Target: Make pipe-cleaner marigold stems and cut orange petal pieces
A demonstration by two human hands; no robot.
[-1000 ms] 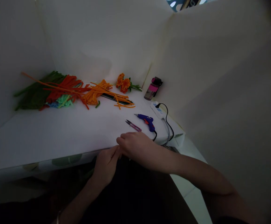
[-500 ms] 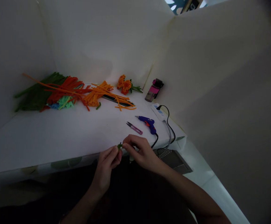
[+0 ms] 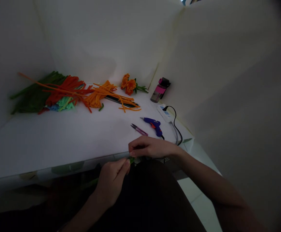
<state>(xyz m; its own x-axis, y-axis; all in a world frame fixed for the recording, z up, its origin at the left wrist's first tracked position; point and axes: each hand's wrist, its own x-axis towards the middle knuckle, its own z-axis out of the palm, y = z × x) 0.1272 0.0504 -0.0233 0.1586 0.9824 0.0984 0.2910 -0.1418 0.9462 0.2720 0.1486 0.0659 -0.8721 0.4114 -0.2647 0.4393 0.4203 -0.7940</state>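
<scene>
My left hand [image 3: 112,180] is closed around a green pipe cleaner [image 3: 131,159], just off the table's front edge and above my lap. A short bit of it shows between my hands, and a dim green length trails out to the left behind my left wrist. The fingers of my right hand [image 3: 147,146] are pinched together at the upper end of the same piece; their tips partly hide it. Close beyond my right hand lie pink thread snips [image 3: 139,129] and a blue hot glue gun [image 3: 153,124].
Along the back of the white table [image 3: 82,138] lie piles of green [image 3: 34,100], red [image 3: 69,87] and orange pipe cleaners [image 3: 95,98]. Finished orange flowers [image 3: 130,86] rest near a pink-and-black bottle [image 3: 160,90]. A power strip [image 3: 164,112] with a black cord sits at right.
Both hands have moved slightly down and right, and the right hand has turned flatter over the green pipe cleaner. The view has shifted a little; the things on the table stay put.
</scene>
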